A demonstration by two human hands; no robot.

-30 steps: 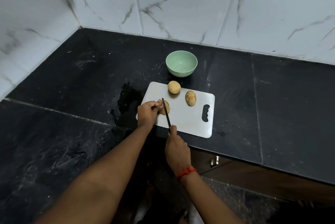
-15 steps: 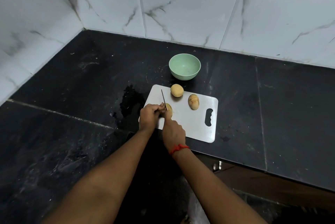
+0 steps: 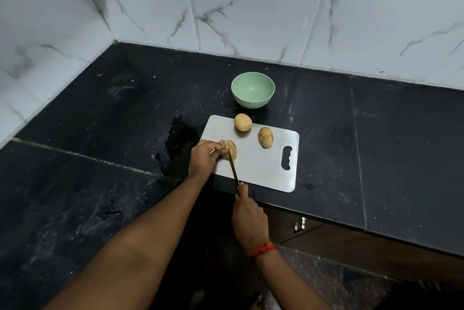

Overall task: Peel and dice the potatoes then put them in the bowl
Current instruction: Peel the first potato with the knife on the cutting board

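The left hand [image 3: 204, 156] curls round one potato [image 3: 233, 150], the right hand [image 3: 248, 219] grips the knife [image 3: 233, 167] cutting it, two whole potatoes [image 3: 242, 122] wait past the fingers, and the bowl [image 3: 252, 103] is empty.

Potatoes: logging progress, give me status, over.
Left hand holds potato on board. Right hand grips knife, blade on it. Round potato, oval potato whole; bowl empty. Nothing blocking.
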